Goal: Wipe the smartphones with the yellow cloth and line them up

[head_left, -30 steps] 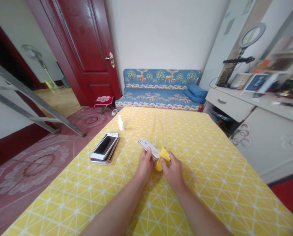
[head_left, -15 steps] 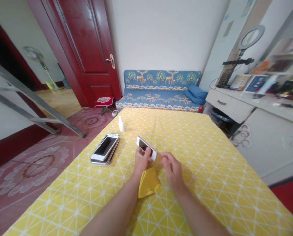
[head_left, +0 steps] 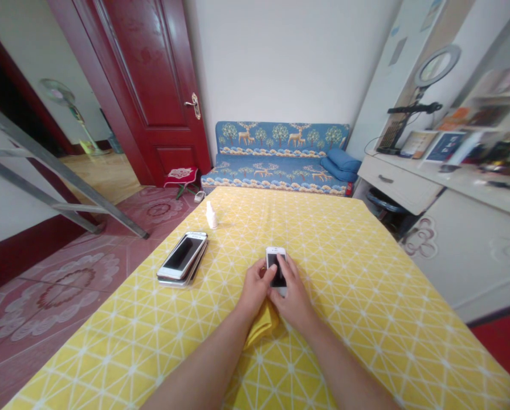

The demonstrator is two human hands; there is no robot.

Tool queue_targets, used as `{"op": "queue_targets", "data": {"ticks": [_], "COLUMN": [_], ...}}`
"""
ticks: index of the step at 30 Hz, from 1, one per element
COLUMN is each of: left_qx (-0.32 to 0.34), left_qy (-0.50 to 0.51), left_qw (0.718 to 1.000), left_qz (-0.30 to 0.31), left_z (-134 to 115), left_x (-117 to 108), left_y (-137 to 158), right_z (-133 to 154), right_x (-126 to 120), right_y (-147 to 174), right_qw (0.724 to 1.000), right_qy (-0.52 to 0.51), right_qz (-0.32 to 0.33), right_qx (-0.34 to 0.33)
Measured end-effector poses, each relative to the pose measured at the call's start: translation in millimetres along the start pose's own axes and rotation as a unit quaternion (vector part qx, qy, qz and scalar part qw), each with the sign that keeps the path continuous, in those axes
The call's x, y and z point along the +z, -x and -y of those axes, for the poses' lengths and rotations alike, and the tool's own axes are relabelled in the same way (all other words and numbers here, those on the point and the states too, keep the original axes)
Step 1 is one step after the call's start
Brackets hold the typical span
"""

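Note:
A white smartphone (head_left: 276, 251) with a dark screen is held over the middle of the table, its top end pointing away from me. My left hand (head_left: 255, 289) grips its left side, the thumb lying across the screen. My right hand (head_left: 294, 296) is closed around the right side and lower end, with fingers over the screen edge. Beneath my wrists lies a folded yellow cloth (head_left: 264, 326), partly covered by my hands. To the left rests a stack of phones (head_left: 183, 257), a white one on top.
A small white bottle (head_left: 211, 216) stands beyond the phone stack. The yellow patterned tablecloth (head_left: 344, 296) covers the table. A blue sofa (head_left: 276, 165) is behind the table, a white cabinet (head_left: 464, 250) to the right, and a metal ladder (head_left: 88, 193) to the left.
The phone has turned from a slant to nearly straight ahead and shifted right. My right hand has come in from beside it onto the phone. The cloth is now more covered.

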State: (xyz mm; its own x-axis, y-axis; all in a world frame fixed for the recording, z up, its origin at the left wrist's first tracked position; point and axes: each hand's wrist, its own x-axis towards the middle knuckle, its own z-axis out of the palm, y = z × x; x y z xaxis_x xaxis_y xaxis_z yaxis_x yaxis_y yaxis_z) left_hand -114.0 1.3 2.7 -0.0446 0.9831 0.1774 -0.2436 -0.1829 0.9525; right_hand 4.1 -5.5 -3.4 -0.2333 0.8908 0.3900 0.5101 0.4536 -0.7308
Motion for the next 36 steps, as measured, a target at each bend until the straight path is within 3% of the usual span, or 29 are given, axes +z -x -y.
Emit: {"op": "queue_targets", "data": {"ticks": [4,8,12,14,18,23,29,36], "left_qx": [-0.005,-0.070,-0.090,-0.088,-0.088,-0.089,-0.094,-0.095], "left_qy": [-0.007,0.035,0.031,0.024,0.007,-0.016,-0.018,-0.031], "left_qw": [0.999,0.996,0.995,0.996,0.996,0.996,0.995,0.995], "left_qz": [0.037,0.038,-0.002,-0.011,-0.013,-0.003,0.002,0.010], "left_z": [-0.1,2.8,6.7,7.2,6.8,7.7,6.6,8.6], "left_x": [1.6,3.5,3.9,4.2,5.2,6.0,7.9,8.2], "left_y": [1.4,3.2,3.8,3.7,3.6,3.7,4.5,3.6], "right_z": [-0.6,-24.8,-69.9,-91.6,-121.5,-140.1,-151.4,-151.3], "right_x": [1.3,-11.1,-36.8,-50.3,-69.1,-74.7,-72.8,-73.2], "right_y": [-0.9,-8.2,-23.2,-33.8,-59.6,-94.3,-125.2,-135.6], "right_qw": [0.997,0.982,0.934,0.910,0.900,0.898,0.894,0.896], "right_qy": [0.056,0.168,0.332,0.400,0.425,0.436,0.443,0.436], "right_qz": [-0.043,-0.090,-0.120,-0.096,-0.084,-0.060,-0.057,-0.056], "right_qx": [0.001,-0.009,0.058,0.048,0.039,0.022,0.038,0.059]}}
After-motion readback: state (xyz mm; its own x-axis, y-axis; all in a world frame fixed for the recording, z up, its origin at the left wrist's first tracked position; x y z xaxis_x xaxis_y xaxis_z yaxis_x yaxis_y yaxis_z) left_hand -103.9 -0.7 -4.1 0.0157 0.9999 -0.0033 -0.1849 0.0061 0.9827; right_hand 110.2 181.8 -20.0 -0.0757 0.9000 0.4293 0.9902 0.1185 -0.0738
